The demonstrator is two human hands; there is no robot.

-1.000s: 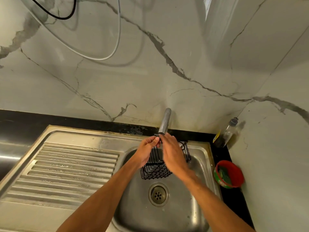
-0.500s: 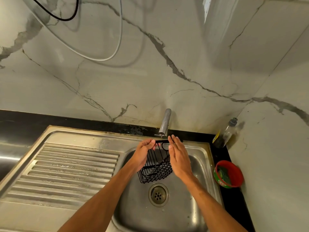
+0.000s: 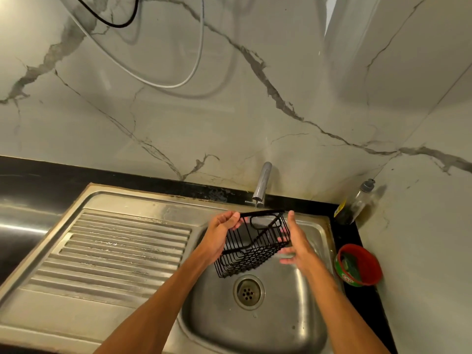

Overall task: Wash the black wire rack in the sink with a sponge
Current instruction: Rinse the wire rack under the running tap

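Head view: the black wire rack (image 3: 252, 244) is held tilted in the air over the sink (image 3: 255, 328), at 12 o'clock from the drain (image 3: 248, 292) and just under the faucet (image 3: 261, 182). A thin trickle seems to fall from the spout onto the rack's top bar. The left hand (image 3: 219, 236) grips the rim at the rack's 9 o'clock corner, fingers curled over the wire. The right hand (image 3: 297, 247) is open with fingers straight, laid along the rack's 3 o'clock end. Its lower fingers are blurred, so firm contact cannot be confirmed.

A red tub (image 3: 367, 261) holding something green, possibly the sponge, sits on the black table (image 3: 38, 180) at 3 o'clock from the drain. A bottle (image 3: 357, 203) stands at 1 o'clock, and the ribbed drainboard (image 3: 122, 246) lies at 9 o'clock.

The rack looks light and stiff, one hand being enough to carry it. Wet coated wire is likely slippery, and thin rods dig into fingers. The thicker top rim or a corner probably gives the surest hold, leaving the mesh sides free for scrubbing.
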